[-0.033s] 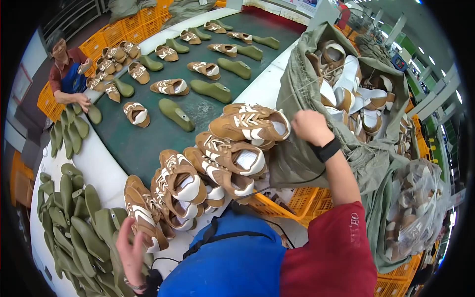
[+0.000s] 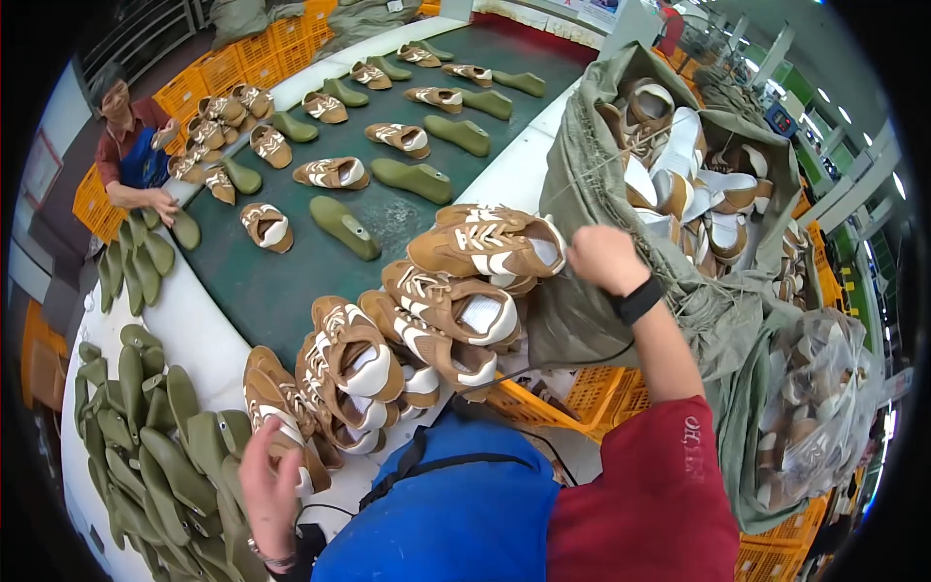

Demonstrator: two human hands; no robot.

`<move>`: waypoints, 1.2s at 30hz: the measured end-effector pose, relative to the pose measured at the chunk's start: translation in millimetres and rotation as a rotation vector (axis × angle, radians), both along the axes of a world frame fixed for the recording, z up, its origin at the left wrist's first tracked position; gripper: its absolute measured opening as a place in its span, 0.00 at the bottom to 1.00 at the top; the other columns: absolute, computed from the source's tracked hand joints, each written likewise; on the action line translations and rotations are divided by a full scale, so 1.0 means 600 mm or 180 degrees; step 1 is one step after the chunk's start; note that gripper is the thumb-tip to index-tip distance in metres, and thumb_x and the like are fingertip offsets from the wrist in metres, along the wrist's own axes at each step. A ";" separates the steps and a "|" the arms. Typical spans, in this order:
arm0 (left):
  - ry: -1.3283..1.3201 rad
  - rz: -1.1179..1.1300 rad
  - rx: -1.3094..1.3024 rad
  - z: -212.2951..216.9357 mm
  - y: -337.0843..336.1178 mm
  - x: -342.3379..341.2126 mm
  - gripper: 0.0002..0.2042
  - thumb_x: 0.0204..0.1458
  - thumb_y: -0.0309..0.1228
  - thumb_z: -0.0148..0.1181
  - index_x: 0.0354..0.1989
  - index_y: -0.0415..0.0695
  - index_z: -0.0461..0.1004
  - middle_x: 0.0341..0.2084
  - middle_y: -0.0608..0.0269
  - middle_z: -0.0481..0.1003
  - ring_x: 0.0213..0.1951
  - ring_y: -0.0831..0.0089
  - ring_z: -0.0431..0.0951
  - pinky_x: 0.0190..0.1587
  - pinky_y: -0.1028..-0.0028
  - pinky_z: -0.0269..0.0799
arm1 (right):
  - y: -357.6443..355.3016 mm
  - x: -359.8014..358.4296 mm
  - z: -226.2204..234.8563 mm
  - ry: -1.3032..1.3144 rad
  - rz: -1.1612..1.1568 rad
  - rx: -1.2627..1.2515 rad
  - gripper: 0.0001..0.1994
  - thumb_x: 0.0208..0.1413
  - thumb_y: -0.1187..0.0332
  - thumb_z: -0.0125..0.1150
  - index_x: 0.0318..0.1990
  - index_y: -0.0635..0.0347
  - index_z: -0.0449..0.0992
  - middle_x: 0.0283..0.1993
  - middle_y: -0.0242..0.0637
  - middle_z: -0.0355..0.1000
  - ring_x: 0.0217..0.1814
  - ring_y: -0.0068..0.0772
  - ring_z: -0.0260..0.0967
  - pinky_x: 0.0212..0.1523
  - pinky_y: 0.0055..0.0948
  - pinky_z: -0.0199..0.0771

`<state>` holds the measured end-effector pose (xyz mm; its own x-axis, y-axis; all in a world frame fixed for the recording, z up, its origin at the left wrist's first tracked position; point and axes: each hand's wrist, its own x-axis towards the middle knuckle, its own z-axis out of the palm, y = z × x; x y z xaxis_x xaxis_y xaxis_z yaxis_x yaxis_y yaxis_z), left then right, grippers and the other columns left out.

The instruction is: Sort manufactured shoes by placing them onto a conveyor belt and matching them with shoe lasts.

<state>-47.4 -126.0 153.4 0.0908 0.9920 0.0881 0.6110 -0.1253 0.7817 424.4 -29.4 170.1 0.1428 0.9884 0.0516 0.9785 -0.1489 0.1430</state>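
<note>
My right hand (image 2: 603,258) is curled closed beside the heel of the top brown-and-white sneaker (image 2: 485,242) in the right-hand stack; whether it grips anything is hidden. Below that one, more sneakers (image 2: 456,303) are piled along the bench edge, laces up, with heels toward me. At the lower left, my left hand (image 2: 270,477) has its thumb and fingers apart and holds nothing. It hovers by the heel of the leftmost sneaker (image 2: 281,398). Close to its other side lies a heap of green shoe lasts (image 2: 160,456).
Sneakers and single lasts (image 2: 412,178) are spread over the green belt (image 2: 281,320). A large sack (image 2: 582,145) of shoes stands at right, near a clear plastic bag (image 2: 819,407) and an orange crate (image 2: 582,398). Across the belt, a co-worker's hand (image 2: 160,204) touches lasts.
My right hand has dipped slightly and shifted a little left, closer to the sneaker's heel. My left hand has moved slightly right. The shoes appear to stay in place.
</note>
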 end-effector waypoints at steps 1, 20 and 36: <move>0.0286 -0.0433 0.0178 0.027 0.011 0.048 0.21 0.41 0.23 0.60 0.47 0.35 0.68 0.43 0.49 0.71 0.47 0.57 0.70 0.52 0.66 0.63 | -0.013 -0.012 -0.013 -0.0016 -0.0009 -0.0108 0.12 0.46 0.62 0.55 0.21 0.61 0.76 0.24 0.49 0.73 0.28 0.48 0.73 0.30 0.42 0.74; 0.1326 -0.1610 0.0430 -0.107 0.251 0.430 0.36 0.43 0.37 0.62 0.60 0.42 0.51 0.57 0.39 0.54 0.48 0.44 0.68 0.46 0.58 0.69 | -0.204 0.003 -0.235 0.2828 -0.0681 0.1034 0.10 0.51 0.72 0.47 0.39 0.59 0.74 0.34 0.51 0.72 0.37 0.53 0.70 0.38 0.44 0.69; 0.1099 -0.1489 0.0806 0.018 0.191 0.323 0.31 0.44 0.34 0.61 0.58 0.41 0.57 0.53 0.41 0.61 0.51 0.47 0.65 0.52 0.62 0.64 | -0.171 -0.107 0.018 0.2081 0.1071 0.2180 0.14 0.42 0.76 0.60 0.40 0.64 0.73 0.41 0.41 0.70 0.46 0.43 0.66 0.47 0.36 0.68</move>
<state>146.6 -11.1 164.0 0.5748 0.7928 0.2030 0.6585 -0.5953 0.4604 360.4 -132.1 181.2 0.0650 0.7694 0.6355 0.8407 0.3009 -0.4503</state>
